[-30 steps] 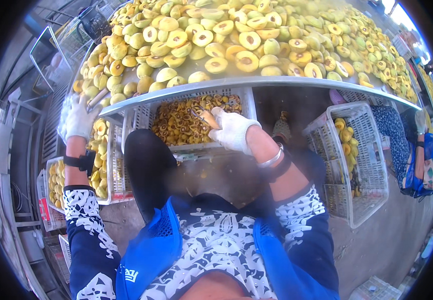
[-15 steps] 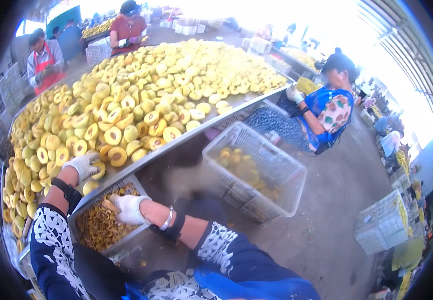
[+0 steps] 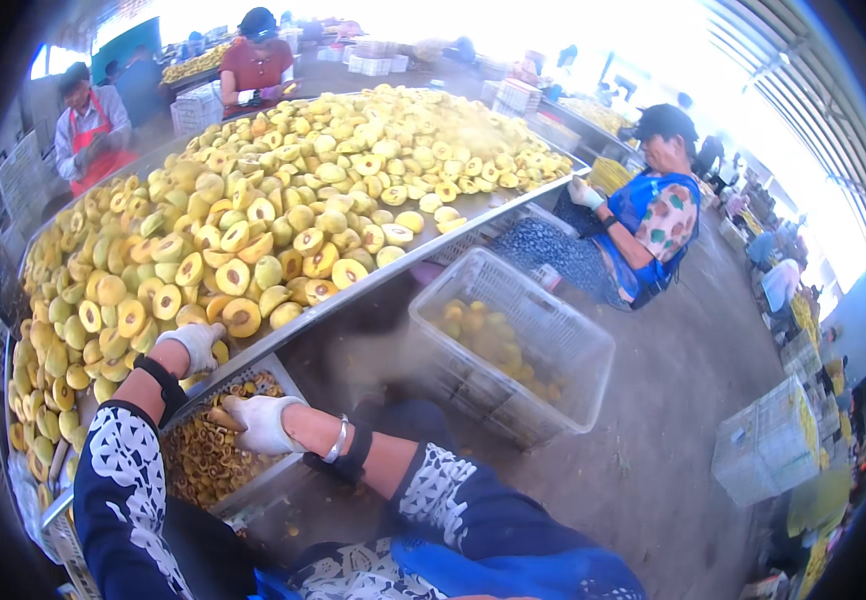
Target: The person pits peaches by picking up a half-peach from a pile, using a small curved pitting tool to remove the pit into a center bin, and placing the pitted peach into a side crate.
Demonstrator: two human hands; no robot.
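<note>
My left hand, in a white glove, is at the near edge of a metal-rimmed table heaped with yellow peach halves. Its fingers curl round a peach half, mostly covered by the glove. My right hand, gloved too, is closed above a crate of brown pits and scraps. Something slim and tan shows at its fingertips, too small to make out. The heap's peach halves lie just beyond my left hand, many with the cut face up.
Right of my hands a white plastic crate holds some yellow fruit. A person in a blue apron sits at the table's right end. Two others stand across the table. Stacked crates are on the floor at far right.
My left hand has moved right along the table edge, with the peach half in its fingers. My right hand has shifted only slightly, staying over the crate of pits.
</note>
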